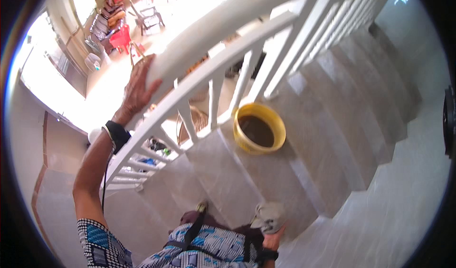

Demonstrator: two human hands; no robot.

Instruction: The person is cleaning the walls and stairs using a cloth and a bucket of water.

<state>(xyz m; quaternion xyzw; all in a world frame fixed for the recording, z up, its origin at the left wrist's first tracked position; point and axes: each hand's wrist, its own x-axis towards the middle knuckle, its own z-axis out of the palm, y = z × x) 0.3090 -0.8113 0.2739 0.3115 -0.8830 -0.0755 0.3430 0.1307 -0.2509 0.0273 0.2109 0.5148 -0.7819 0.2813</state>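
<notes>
My left hand [139, 88] lies on the broad white handrail [199, 29] of a staircase, fingers spread over its top, with a dark band on the wrist. Low in the picture, my right hand [274, 237] is closed on a crumpled pale cloth [270, 216] with dark stains, held near my hip. A yellow bucket [279, 125] stands upright on a stair tread beside the balusters, with dark brown liquid in it. It is apart from both hands.
Grey tiled steps [313, 115] run up to the right beside a glossy tiled wall [399, 211]. White balusters [245, 75] line the left side. Beyond them, on a lower floor, are a red plastic chair [121, 38], a wooden armchair [148, 18] and a woven basket [192, 123].
</notes>
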